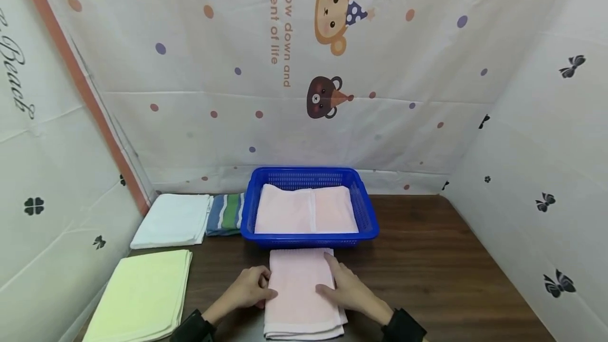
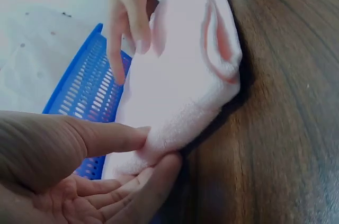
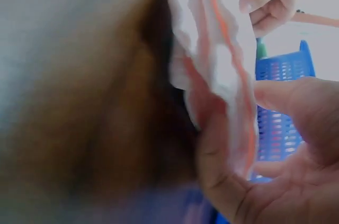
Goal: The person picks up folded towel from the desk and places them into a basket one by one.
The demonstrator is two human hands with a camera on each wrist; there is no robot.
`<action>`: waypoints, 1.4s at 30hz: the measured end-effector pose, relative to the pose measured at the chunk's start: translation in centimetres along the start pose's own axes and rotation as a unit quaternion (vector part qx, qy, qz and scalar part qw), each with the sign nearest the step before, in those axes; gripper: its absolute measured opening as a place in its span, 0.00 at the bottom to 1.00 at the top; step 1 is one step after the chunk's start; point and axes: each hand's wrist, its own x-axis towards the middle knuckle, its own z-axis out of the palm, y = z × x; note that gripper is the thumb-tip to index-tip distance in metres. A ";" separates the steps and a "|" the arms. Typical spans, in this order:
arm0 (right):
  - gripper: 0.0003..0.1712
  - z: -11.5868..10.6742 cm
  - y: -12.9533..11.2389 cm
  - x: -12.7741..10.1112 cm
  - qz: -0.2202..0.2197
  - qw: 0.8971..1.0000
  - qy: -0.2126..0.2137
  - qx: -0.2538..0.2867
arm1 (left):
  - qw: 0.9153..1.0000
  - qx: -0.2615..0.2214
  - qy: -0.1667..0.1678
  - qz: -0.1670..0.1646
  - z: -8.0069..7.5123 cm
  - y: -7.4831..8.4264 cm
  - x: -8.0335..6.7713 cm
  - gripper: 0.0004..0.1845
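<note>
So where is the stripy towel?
In the head view, the stripy towel lies at the table's far left, tucked between the white towel and the blue basket.

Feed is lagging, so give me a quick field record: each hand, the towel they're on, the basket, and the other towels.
left hand: grips left edge of folded pink towel
right hand: grips its right edge, forefinger flat on top
pink towel: on wooden table, just in front of blue basket
basket contents: another pink towel
left of basket: striped towel, white towel, yellow towel
</note>
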 end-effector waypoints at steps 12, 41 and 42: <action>0.35 -0.3 0.9 0.7 -0.052 0.996 0.016 0.070 | 1.000 0.005 -0.006 -0.013 0.0 0.1 0.4 0.16; 0.33 -1.1 2.5 0.7 0.152 0.899 -0.097 0.398 | 1.000 -0.011 0.016 -0.004 -1.0 0.3 -1.0 0.11; 0.35 -1.1 2.5 0.8 0.160 0.899 -0.090 0.397 | 1.000 -0.022 0.015 -0.002 -1.0 0.4 -1.0 0.11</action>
